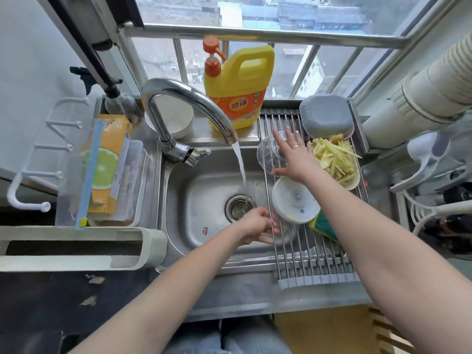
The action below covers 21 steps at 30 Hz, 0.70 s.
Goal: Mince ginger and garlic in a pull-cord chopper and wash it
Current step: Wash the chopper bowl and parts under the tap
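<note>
Head view looks down on a steel sink [194, 226] with water running from the curved tap [189, 98] into the drain [238, 208]. Both bare forearms reach forward from the lower edge. The right arm stretches long and straight over the roll-up drying rack [306, 251]; the right hand [293, 159] is palm-down with fingers spread and straight, resting against the clear chopper bowl [270, 154], which lies tilted on its side at the rack's far end. A ring shows on one finger. Just below that hand, the white chopper lid [293, 203] sits upturned on the rack, beside a green and yellow sponge [323, 226]. To the right of the bowl, a plate of ginger strips [334, 159] rests on the rack, touching a grey lidded box [327, 116] behind it.

The left arm angles in over the counter, and the left hand [255, 226] has its fingers curled round the rack's nearest rod at the sink's edge. A yellow detergent bottle [237, 83] stands on the ledge behind the tap.
</note>
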Each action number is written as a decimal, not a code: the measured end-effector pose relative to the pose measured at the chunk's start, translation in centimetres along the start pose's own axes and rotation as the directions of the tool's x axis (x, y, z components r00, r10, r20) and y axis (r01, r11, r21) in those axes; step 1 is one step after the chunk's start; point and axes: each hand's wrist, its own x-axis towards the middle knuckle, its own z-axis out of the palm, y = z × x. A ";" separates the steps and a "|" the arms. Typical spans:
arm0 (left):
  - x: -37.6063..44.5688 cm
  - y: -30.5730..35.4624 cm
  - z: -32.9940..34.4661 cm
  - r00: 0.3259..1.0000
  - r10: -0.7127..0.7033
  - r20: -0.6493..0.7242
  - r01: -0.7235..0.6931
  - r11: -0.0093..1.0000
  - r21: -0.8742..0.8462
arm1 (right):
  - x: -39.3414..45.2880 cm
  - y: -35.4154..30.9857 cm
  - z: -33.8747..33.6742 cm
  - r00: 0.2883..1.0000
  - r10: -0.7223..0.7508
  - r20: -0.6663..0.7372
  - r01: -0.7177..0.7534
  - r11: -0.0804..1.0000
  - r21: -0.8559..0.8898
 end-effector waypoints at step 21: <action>0.1 3.6 -4.9 0.981 -0.090 -0.170 0.077 0.994 -0.081 | -6.8 9.3 4.2 0.461 0.872 0.166 -0.604 0.171 0.779</action>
